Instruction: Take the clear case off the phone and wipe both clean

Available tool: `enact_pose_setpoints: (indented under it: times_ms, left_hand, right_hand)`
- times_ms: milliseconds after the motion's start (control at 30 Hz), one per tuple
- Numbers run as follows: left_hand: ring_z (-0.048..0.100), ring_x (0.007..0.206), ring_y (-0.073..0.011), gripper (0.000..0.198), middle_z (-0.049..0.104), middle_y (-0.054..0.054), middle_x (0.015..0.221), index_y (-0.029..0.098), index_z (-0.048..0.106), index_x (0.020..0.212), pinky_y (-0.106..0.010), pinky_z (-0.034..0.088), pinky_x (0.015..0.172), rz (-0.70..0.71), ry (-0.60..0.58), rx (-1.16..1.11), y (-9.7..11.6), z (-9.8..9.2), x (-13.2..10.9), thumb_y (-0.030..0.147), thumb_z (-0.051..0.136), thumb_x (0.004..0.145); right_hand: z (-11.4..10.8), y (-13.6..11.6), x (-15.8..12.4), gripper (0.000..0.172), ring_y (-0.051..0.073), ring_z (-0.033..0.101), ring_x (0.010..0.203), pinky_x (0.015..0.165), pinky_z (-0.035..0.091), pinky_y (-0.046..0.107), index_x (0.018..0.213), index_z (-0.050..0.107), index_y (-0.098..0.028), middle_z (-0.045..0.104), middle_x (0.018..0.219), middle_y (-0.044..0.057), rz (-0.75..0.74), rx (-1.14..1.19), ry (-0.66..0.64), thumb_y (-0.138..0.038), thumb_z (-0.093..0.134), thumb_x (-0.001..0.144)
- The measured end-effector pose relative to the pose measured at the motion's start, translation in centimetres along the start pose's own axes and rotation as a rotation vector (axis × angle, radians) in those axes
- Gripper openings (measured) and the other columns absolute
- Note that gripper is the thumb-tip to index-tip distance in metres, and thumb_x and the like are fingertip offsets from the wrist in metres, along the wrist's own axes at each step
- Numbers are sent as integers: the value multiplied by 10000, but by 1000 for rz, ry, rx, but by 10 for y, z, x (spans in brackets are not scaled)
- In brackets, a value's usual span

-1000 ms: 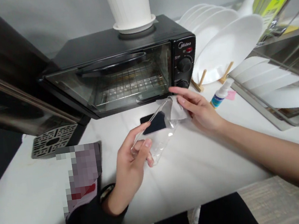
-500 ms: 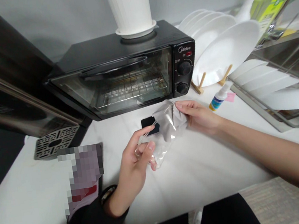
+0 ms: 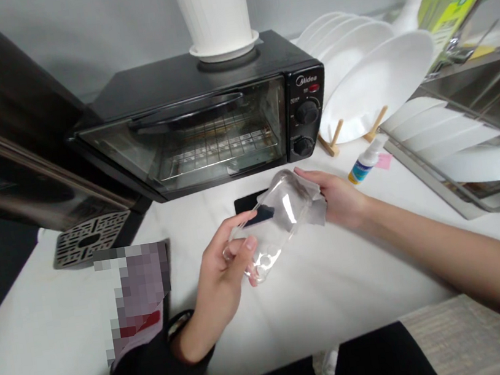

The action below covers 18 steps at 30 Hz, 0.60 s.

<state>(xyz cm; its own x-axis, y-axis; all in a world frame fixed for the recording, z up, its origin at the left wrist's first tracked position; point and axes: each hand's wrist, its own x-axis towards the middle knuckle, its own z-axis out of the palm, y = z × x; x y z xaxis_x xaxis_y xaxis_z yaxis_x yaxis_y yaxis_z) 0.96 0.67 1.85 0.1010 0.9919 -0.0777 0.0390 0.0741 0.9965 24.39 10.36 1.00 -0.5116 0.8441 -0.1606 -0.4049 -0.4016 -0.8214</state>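
Note:
My left hand (image 3: 226, 262) is closed on the lower end of a clear phone case (image 3: 268, 234), which is tilted up to the right. With my right hand (image 3: 339, 196) I hold a grey cloth (image 3: 317, 203) against the case's upper end; part of the cloth shows through the clear plastic. Beneath the case a flat black object (image 3: 247, 203) lies on the counter, partly hidden. A small spray bottle (image 3: 362, 166) with a blue and yellow label stands just beyond my right hand, beside a pink slip (image 3: 384, 160).
A black toaster oven (image 3: 205, 132) carries a white pot (image 3: 213, 12) on top. White plates (image 3: 370, 83) stand in a wooden rack to its right, beside a sink basin (image 3: 476, 208) with dishes. At left are a dark machine with a drip tray (image 3: 92, 237) and a blurred flat item (image 3: 145, 283).
The grey cloth has shifted from the front of the case to behind and right of its upper end. My left hand keeps its hold almost unmoved.

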Motion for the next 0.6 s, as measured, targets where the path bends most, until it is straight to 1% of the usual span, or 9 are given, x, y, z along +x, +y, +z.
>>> enact_pose_setpoints:
  times_ms: [33, 100, 233, 333, 367, 433, 500, 533, 600]
  left_hand:
    - [506, 449, -106, 477, 605, 70, 516, 185, 609, 1344, -209, 442, 488, -2, -4, -7, 0, 0, 0, 444, 712, 957]
    - [506, 445, -107, 467, 600, 72, 505, 188, 605, 1343, -211, 437, 491, 2, -11, 1, 0, 0, 0, 443, 703, 964]
    - [521, 447, -115, 447, 598, 69, 485, 189, 602, 1346, -230, 441, 525, 5, -50, 37, 1, 2, -1, 440, 676, 983]
    - [520, 443, -119, 450, 599, 66, 489, 181, 612, 1342, -240, 432, 513, -16, -64, 28, 2, 2, -1, 434, 682, 977]
    - [515, 442, -118, 450, 597, 68, 488, 181, 614, 1345, -239, 424, 507, -9, -48, 21, 2, 2, -1, 426, 686, 975]
    - [500, 440, -114, 450, 589, 74, 483, 187, 616, 1350, -233, 409, 497, 28, 7, -5, 2, 2, -1, 408, 698, 967]
    - [485, 435, -109, 439, 581, 80, 483, 196, 621, 1340, -231, 400, 488, 62, 57, -32, 1, 2, -1, 393, 711, 959]
    - [480, 435, -107, 432, 579, 82, 486, 200, 622, 1334, -230, 399, 485, 73, 75, -42, 1, 1, -2, 390, 715, 957]
    - [479, 437, -106, 427, 575, 86, 493, 208, 618, 1329, -229, 402, 488, 75, 84, -46, 2, 2, -2, 391, 719, 957]
  right_hand:
    - [-1, -1, 0, 208, 175, 739, 697, 673, 616, 256, 894, 762, -191, 790, 807, 28, 4, 7, -18, -397, 792, 891]
    - [-1, -2, -1, 210, 155, 736, 677, 677, 610, 233, 923, 778, -183, 801, 830, 29, 9, 15, -65, -374, 835, 855]
    - [-2, -1, -2, 362, 158, 748, 676, 690, 618, 232, 892, 788, -180, 817, 858, 55, 9, -4, -134, -526, 866, 825]
    - [-1, 0, -2, 425, 144, 728, 622, 684, 623, 230, 864, 779, -175, 806, 801, 49, 32, -1, -129, -590, 857, 815]
    - [-1, -1, -2, 407, 138, 719, 606, 666, 619, 223, 855, 773, -177, 797, 776, 37, 29, 11, -121, -572, 863, 816]
    - [-1, -2, -1, 320, 121, 709, 601, 637, 604, 200, 853, 765, -182, 783, 756, 11, 3, 44, -114, -468, 900, 806]
    - [-2, -3, -1, 257, 111, 717, 634, 640, 595, 183, 892, 770, -191, 782, 781, -5, -23, 64, -118, -369, 923, 788]
    - [-2, -4, -1, 255, 113, 725, 658, 660, 600, 188, 920, 773, -196, 786, 804, -6, -26, 60, -125, -351, 924, 784]
    - [-2, -5, -2, 270, 123, 730, 678, 685, 608, 208, 934, 774, -200, 788, 821, 0, -23, 23, -129, -374, 920, 788]
